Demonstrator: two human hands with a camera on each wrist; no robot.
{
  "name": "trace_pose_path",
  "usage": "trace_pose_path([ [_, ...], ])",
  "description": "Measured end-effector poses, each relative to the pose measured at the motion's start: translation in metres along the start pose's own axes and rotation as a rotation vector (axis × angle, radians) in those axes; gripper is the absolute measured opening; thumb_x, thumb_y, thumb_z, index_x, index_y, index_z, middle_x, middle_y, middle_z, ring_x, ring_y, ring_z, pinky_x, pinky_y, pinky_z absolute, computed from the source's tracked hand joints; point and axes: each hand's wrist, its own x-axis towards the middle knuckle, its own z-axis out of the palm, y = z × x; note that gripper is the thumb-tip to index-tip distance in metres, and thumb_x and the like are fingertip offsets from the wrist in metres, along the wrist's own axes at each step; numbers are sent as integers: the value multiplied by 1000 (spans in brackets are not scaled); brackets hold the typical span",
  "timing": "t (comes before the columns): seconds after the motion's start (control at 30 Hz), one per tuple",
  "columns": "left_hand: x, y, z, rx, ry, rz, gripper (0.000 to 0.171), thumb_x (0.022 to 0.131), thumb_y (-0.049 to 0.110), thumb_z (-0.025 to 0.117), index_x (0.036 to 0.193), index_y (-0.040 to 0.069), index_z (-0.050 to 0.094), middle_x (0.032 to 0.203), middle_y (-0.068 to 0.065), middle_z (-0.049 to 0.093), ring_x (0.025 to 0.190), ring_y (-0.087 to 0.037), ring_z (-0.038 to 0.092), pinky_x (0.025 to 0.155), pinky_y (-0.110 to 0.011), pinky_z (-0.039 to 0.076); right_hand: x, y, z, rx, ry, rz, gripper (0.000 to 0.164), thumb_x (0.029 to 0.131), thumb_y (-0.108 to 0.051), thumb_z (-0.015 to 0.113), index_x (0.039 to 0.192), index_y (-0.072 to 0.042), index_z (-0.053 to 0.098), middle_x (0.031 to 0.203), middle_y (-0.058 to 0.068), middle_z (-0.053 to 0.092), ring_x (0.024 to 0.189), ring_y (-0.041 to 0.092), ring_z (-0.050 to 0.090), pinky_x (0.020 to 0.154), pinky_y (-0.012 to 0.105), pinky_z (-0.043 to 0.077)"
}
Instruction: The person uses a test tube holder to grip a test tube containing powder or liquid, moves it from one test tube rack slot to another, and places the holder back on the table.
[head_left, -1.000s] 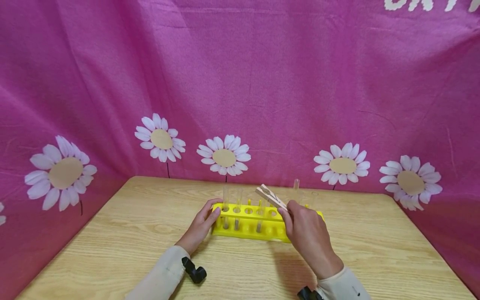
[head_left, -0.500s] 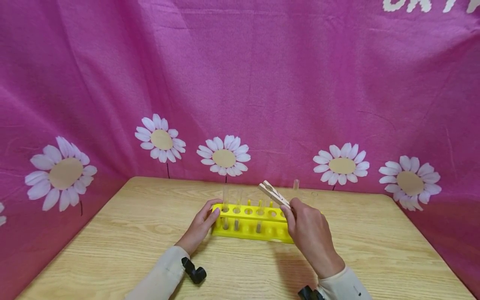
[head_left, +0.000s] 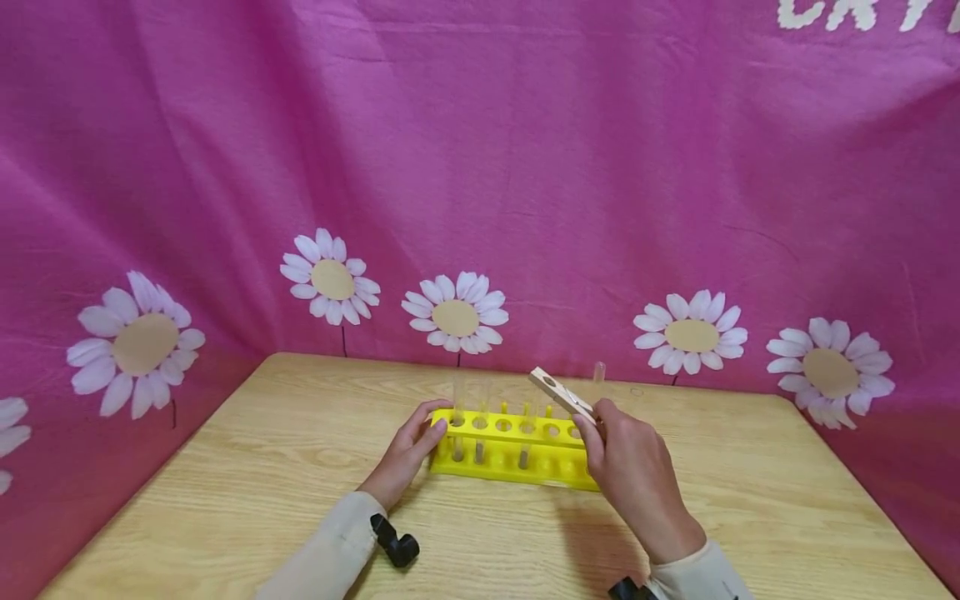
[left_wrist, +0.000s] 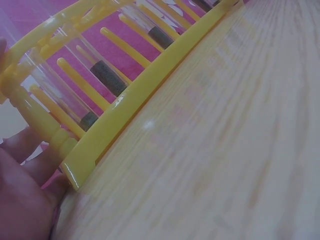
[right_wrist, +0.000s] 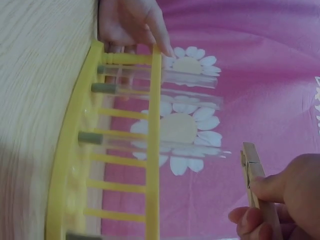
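A yellow test tube rack (head_left: 510,477) stands on the table with clear test tubes upright in it. Three tubes at its left and middle have dark grey contents (right_wrist: 90,137) at the bottom. My left hand (head_left: 408,450) grips the rack's left end, thumb on the top bar and fingers behind the end post. My right hand (head_left: 637,471) holds a wooden spring clamp, like a long clothespin (head_left: 562,393), between thumb and fingers. Its tips point up and left above the rack, together and with nothing between them. Behind the right hand rises another test tube (head_left: 599,372); the rack's right end is hidden.
Yellow pegs (right_wrist: 116,186) stand in a row along the rack's back. The light wood table (head_left: 247,467) reaches a magenta cloth (head_left: 525,167) with white flowers at the back and sides. Black wrist cameras (head_left: 395,542) sit at both sleeves.
The clamp's tips stood apart half a second ago and are together now. The head view has shifted slightly. The left hand keeps its place on the rack.
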Motion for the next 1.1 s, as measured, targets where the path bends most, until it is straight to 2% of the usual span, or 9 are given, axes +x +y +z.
trace_pose_path([
  [0.13, 0, 0, 1, -8, 2, -11, 34, 100, 38, 51, 133, 30, 51, 140, 1, 46, 128, -23, 41, 110, -49, 27, -2, 6, -9, -1, 2, 0, 17, 94, -21, 64, 88, -6, 59, 59, -1, 49, 47, 13, 39, 43, 28, 33],
  [0.33, -2, -2, -2, 28, 10, -26, 38, 97, 42, 55, 133, 32, 51, 144, 4, 41, 136, -27, 31, 112, -51, 24, -4, 14, -24, 28, -8, 24, 16, 94, -22, 64, 94, -6, 62, 63, 1, 48, 48, 13, 41, 42, 28, 33],
  [0.43, -2, -4, -2, 28, 16, -29, 38, 96, 39, 58, 133, 33, 51, 146, 3, 39, 139, -30, 29, 113, -52, 22, -5, 20, -31, 5, 27, 17, 19, 93, -22, 65, 98, -3, 65, 69, 5, 48, 57, 17, 41, 47, 30, 32],
  [0.57, -2, -3, -1, 1, 17, -34, 37, 96, 33, 60, 132, 33, 51, 144, 1, 42, 137, -31, 32, 113, -51, 23, -7, 29, -39, -37, 89, 21, 24, 92, -18, 66, 105, 2, 67, 75, 10, 48, 65, 21, 39, 51, 31, 31],
  [0.83, -2, -4, 4, -2, 33, -46, 38, 95, 35, 61, 132, 32, 51, 145, 1, 41, 141, -35, 23, 115, -53, 16, -11, 53, -49, -89, 186, 41, 20, 91, -12, 66, 106, 1, 63, 72, 9, 47, 62, 22, 40, 48, 32, 29],
  [0.93, -2, -5, 3, 13, 36, -47, 39, 95, 37, 62, 132, 32, 51, 145, 1, 41, 142, -33, 22, 115, -52, 15, -13, 62, -54, -126, 169, 81, 21, 90, -15, 67, 105, -1, 63, 70, 8, 51, 58, 21, 43, 47, 33, 31],
  [1.1, -3, -3, 3, 24, 38, -55, 43, 92, 43, 63, 132, 33, 51, 146, 2, 39, 141, -33, 23, 114, -53, 17, -16, 77, -61, -160, 48, 183, 23, 91, -20, 66, 104, -1, 63, 70, 5, 61, 54, 20, 49, 44, 34, 34],
])
